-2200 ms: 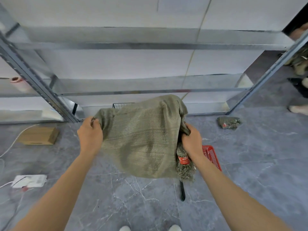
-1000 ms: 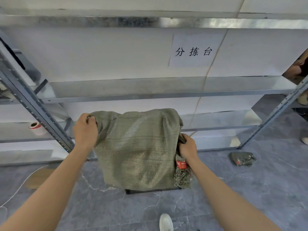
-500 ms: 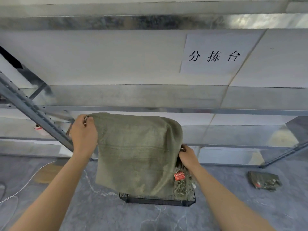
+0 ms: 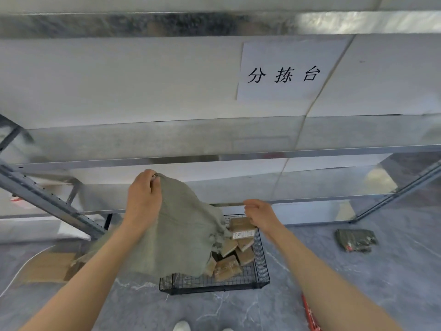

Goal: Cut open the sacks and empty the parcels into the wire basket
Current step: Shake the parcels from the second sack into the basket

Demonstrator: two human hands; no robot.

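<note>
Sack (image 4: 181,235) of limp woven cloth, likely light, gripped at a top corner by left hand (image 4: 143,197), draped below it over wire basket (image 4: 261,273), cardboard parcels (image 4: 229,262) heaped under right hand (image 4: 259,212). Right hand curled clear of the cloth; cannot tell if pinching anything. Best taken by bunched corners.

Illum.: bright, even, diffuse; source not in view.
Glare: strong patch on galvanised steel top shelf beam (image 4: 358,20) at 1 o'clock; softer sheen on lower grey metal shelf panel (image 4: 377,182) at 3 o'clock.
Shadows: faint, soft-edged, at black wire basket (image 4: 214,286) base, 6 o'clock.
Blur: motion smear on limp olive woven sack (image 4: 176,235), ctr, and right hand (image 4: 259,212); brown cardboard parcels (image 4: 226,267) soft.
White paper sign (image 4: 284,72), 1 o'clock: characters sharp.
Distortion: wide-angle bowing of shelf lines twd edges.
</note>
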